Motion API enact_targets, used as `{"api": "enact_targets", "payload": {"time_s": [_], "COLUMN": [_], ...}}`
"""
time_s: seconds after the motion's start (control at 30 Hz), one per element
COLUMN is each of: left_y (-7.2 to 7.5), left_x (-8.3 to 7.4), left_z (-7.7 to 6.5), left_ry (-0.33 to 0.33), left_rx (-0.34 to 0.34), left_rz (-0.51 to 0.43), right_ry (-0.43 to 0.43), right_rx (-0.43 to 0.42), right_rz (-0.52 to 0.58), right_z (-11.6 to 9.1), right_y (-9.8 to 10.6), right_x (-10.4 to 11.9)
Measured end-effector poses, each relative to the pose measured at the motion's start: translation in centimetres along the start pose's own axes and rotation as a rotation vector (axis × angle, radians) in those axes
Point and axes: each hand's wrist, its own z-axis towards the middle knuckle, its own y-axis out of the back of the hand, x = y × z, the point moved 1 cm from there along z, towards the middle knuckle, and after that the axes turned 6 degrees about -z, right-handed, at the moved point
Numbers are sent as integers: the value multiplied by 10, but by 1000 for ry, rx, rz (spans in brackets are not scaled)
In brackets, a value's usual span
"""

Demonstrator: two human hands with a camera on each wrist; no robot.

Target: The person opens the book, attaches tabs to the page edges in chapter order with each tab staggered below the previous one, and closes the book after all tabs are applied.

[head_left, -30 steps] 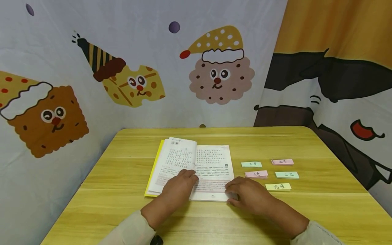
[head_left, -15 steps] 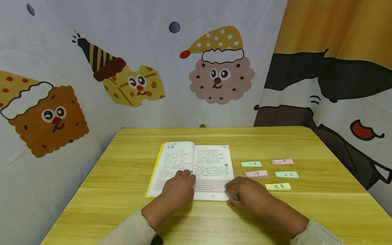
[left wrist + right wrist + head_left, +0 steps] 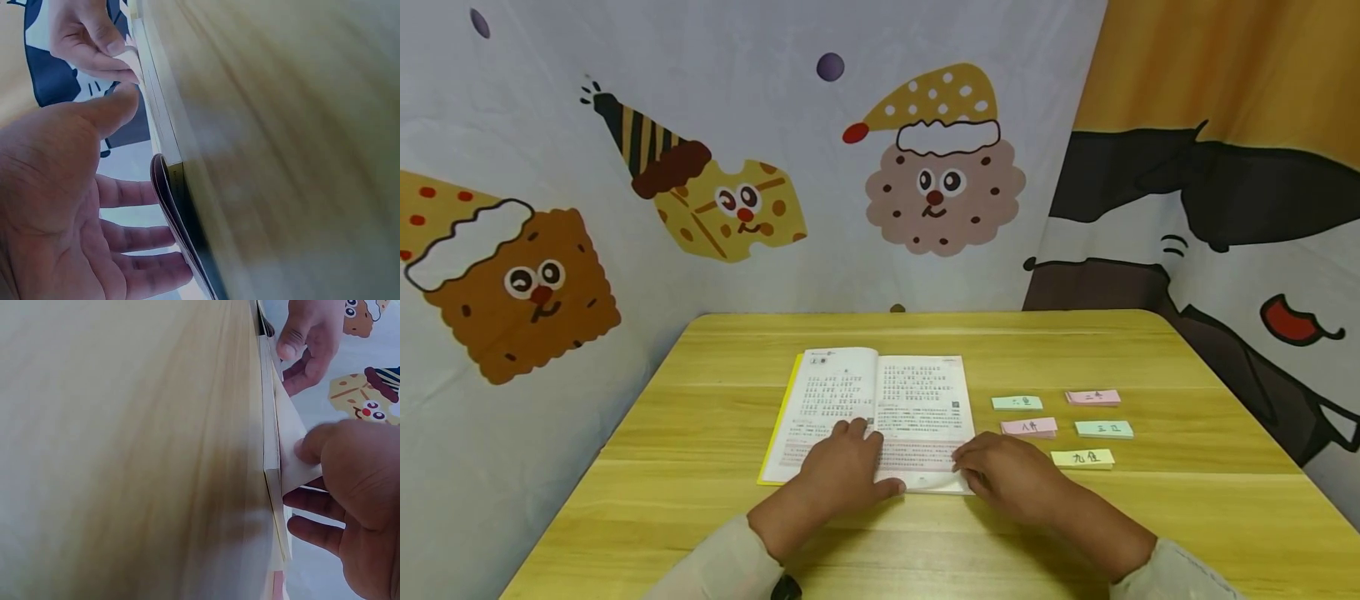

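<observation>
An open book (image 3: 921, 400) with a yellow cover edge lies on the table, its printed pages facing up. My left hand (image 3: 842, 468) rests on the lower part of the left page near the spine, fingers spread and fairly straight, thumb reaching over the book's bottom edge. At the lower right corner my right hand (image 3: 1011, 475) pinches a page (image 3: 294, 440) between thumb and fingers. The right wrist view shows that page lifted away from the stack beneath it. In the left wrist view the left fingers (image 3: 140, 240) lie against the pages, which bulge at the spine.
Several folded paper slips with handwriting stand right of the book: green (image 3: 1017, 403) and pink (image 3: 1028, 427) on the near side, pink (image 3: 1093, 398) and green (image 3: 1103, 429) farther right, yellow (image 3: 1082, 459) in front. The wooden table (image 3: 700, 533) meets a cartoon-printed cloth (image 3: 835, 283) behind.
The raised left-hand page has settled flat. My left thumb has spread out to the right, and my right fingers have lifted the corner of the right page.
</observation>
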Motion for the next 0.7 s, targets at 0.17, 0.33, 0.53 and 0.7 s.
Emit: {"api": "enact_targets", "payload": {"time_s": [0.17, 0.33, 0.53, 0.7], "left_y": [0, 0, 2, 2], "left_x": [0, 0, 0, 0], "left_z": [0, 0, 0, 1], "left_ry": [-10, -15, -6, 6], "left_rx": [6, 2, -14, 1], "left_rz": [-4, -16, -33, -51], "right_ry": [-31, -39, -51, -114], "right_rx": [-6, -36, -89, -122], "right_rz": [-16, -28, -54, -53], "right_z": [1, 1, -1, -4], "right_y": [0, -1, -3, -1], "right_x": [1, 1, 1, 3]}}
